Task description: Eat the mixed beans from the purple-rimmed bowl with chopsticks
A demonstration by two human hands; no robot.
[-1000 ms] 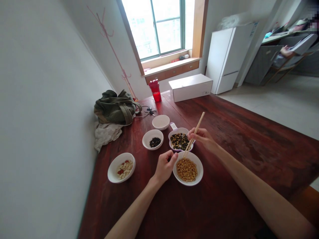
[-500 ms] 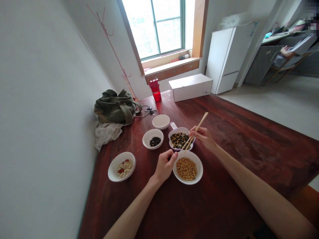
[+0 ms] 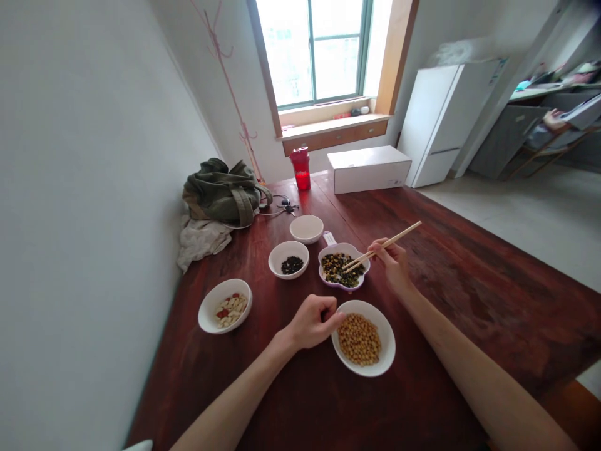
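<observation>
My right hand (image 3: 392, 258) grips a pair of wooden chopsticks (image 3: 381, 245), their tips over the purple-rimmed bowl of mixed dark and yellow beans (image 3: 343, 267). My left hand (image 3: 313, 319) is curled shut, its fingers touching the left rim of the white bowl of yellow soybeans (image 3: 364, 339). A white bowl of black beans (image 3: 288, 259) stands left of the mixed bowl. Behind them is an empty white bowl (image 3: 306, 228). Farther left a white bowl (image 3: 224, 305) holds pale and red pieces.
All bowls stand on a dark red wooden table (image 3: 451, 294) against a white wall. At the far end lie a green bag (image 3: 223, 193) on a cloth, cables, a red cup (image 3: 301, 168) and a long white box (image 3: 369, 168). A white fridge (image 3: 439, 119) stands beyond.
My right hand swung the chopstick tips from the soybean bowl up to the mixed-bean bowl, the sticks now lying flatter. The camera shifted, so the soybean bowl sits lower in view.
</observation>
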